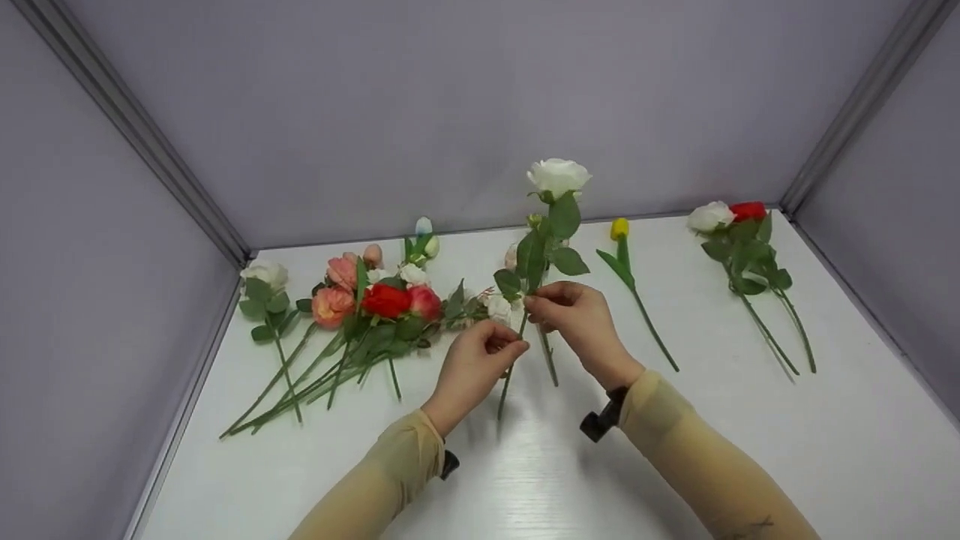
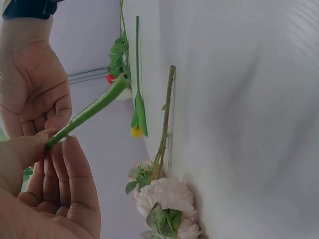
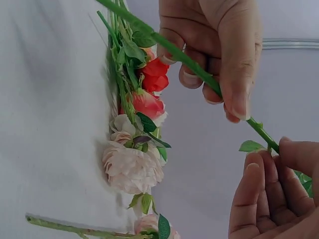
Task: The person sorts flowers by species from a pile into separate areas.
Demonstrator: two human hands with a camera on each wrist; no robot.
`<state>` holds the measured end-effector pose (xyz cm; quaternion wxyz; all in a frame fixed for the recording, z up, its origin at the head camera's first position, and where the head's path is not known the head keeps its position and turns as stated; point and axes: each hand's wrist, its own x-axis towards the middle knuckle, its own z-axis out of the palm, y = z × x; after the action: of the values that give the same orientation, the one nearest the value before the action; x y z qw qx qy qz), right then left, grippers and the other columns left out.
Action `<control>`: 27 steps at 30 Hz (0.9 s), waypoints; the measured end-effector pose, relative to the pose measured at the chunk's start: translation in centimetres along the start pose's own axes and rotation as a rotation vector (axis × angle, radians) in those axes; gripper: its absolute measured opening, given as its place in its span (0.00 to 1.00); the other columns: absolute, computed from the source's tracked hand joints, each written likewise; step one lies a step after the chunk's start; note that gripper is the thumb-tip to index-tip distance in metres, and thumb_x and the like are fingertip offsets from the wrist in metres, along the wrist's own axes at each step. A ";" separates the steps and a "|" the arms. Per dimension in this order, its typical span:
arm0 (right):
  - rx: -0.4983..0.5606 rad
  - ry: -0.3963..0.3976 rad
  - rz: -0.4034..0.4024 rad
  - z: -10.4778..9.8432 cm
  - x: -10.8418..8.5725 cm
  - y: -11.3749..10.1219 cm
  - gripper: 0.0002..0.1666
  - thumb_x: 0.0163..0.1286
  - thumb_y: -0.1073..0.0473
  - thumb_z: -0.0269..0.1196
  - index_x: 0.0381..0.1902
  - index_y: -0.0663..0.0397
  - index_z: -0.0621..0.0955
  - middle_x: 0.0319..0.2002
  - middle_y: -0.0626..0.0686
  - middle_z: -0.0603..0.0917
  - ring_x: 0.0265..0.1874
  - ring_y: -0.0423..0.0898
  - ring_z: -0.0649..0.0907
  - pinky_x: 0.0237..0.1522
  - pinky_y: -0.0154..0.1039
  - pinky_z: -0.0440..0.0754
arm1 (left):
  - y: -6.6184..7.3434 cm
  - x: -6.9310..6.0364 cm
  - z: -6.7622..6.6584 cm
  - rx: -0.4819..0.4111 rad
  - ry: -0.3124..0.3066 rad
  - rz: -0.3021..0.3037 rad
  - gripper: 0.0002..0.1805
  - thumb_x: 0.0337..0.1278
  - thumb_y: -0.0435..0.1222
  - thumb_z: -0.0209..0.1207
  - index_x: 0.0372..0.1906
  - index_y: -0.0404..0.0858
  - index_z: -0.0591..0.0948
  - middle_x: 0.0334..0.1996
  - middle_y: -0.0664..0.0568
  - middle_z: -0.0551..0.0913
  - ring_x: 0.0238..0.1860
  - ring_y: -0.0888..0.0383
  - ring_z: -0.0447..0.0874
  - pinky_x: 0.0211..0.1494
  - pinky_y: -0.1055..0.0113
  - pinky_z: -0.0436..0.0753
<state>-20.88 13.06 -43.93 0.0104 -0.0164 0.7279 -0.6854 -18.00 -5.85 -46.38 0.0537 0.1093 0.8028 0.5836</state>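
A tall white rose (image 1: 559,178) stands nearly upright above the table, held by both hands. The left hand (image 1: 474,367) pinches its green stem (image 1: 505,394) at mid-length between thumb and fingers. Higher up, just below the leaves, the right hand (image 1: 581,322) pinches the same stem. In the left wrist view the cut end of the stem (image 2: 94,107) points past the left hand (image 2: 55,184). The right wrist view shows the left hand (image 3: 214,55) and right hand (image 3: 279,189) close together on the stem (image 3: 189,62), a small leaf (image 3: 250,146) by the right fingertips.
Behind the hands lies a pale pink flower (image 2: 167,194). Mixed pink, red and white flowers (image 1: 386,301) form a pile at the left, beside a white rose (image 1: 266,275). To the right are a yellow tulip (image 1: 619,229), a white rose (image 1: 711,217) and a red rose (image 1: 748,211).
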 end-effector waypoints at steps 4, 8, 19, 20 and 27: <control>0.046 -0.002 0.020 -0.4 0.4 0.2 0.13 0.68 0.60 0.71 0.44 0.64 0.85 0.37 0.60 0.87 0.33 0.51 0.87 0.37 0.43 0.88 | -0.2 -0.3 0.5 -0.056 -0.048 -0.015 0.09 0.65 0.43 0.68 0.43 0.43 0.85 0.35 0.53 0.84 0.34 0.56 0.85 0.36 0.62 0.87; 0.059 0.035 0.006 -1.1 0.9 0.0 0.13 0.68 0.59 0.71 0.44 0.64 0.86 0.36 0.62 0.86 0.31 0.51 0.87 0.38 0.45 0.89 | -0.8 -1.5 1.3 -0.152 -0.131 -0.073 0.12 0.66 0.39 0.68 0.47 0.36 0.85 0.37 0.50 0.86 0.37 0.54 0.86 0.38 0.60 0.88; 0.089 0.046 0.023 -2.0 1.0 0.4 0.16 0.69 0.58 0.70 0.48 0.65 0.85 0.43 0.69 0.84 0.39 0.61 0.86 0.41 0.47 0.89 | -2.1 -3.4 3.0 -0.294 -0.221 -0.207 0.10 0.65 0.32 0.68 0.45 0.30 0.83 0.37 0.47 0.87 0.38 0.54 0.88 0.42 0.61 0.89; 0.092 0.042 0.026 -1.9 0.9 0.5 0.16 0.69 0.58 0.70 0.49 0.65 0.85 0.44 0.69 0.84 0.40 0.62 0.86 0.41 0.47 0.89 | -2.2 -3.4 3.0 -0.290 -0.219 -0.203 0.09 0.65 0.32 0.68 0.44 0.31 0.83 0.37 0.47 0.87 0.37 0.54 0.88 0.42 0.61 0.89; 0.115 0.013 0.060 -1.3 -0.2 1.2 0.19 0.68 0.60 0.71 0.52 0.66 0.84 0.42 0.62 0.86 0.38 0.55 0.87 0.41 0.46 0.89 | -2.8 -3.2 3.3 -0.316 -0.194 -0.170 0.07 0.64 0.31 0.68 0.43 0.32 0.83 0.36 0.47 0.86 0.37 0.54 0.88 0.42 0.61 0.89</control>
<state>-20.73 14.39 -45.07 0.0273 0.0105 0.6874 -0.7257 -14.51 -4.35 -50.21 0.1963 0.0870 0.6985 0.6826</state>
